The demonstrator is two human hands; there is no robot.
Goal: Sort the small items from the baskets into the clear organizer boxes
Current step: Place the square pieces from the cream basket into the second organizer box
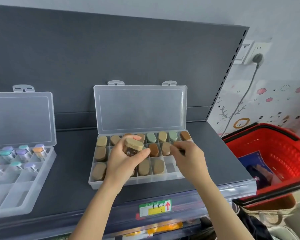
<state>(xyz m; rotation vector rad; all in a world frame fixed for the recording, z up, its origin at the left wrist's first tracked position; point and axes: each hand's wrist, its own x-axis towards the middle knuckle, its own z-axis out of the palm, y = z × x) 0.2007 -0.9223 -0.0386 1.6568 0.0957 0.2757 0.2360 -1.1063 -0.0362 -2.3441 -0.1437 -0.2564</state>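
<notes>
View from a head camera, looking down at a dark grey shop shelf (68, 179). A clear organizer box (92, 181) sits open on it, its lid (140, 108) standing upright against the shelf's back panel.

Most compartments hold small jars with tan, brown or pale green caps. The left hand (123, 161) hovers over the middle of the box. Its grip is clamped around a small clear jar (133, 147) with a tan cap, held tilted above the filled rows.

The right hand (189, 156) is over the right side of the box with its fingers curled. Whether its grip holds anything cannot be told.

The step in hand appears to be placing this jar. An empty compartment (170, 166) shows in the front row, just beside the right hand.

The next move likely calls for carrying the jar rightward, turning it upright and lowering it straight down between the thin divider walls.

Room is tight: neighbouring jars stand close, and the right hand partly covers the free slots. The box lies near the shelf's front edge.

A red basket (267, 144) sits beyond the shelf's right end. A second organizer box (16, 196), holding jars with purple, teal and orange caps, lies well apart on the left.
</notes>
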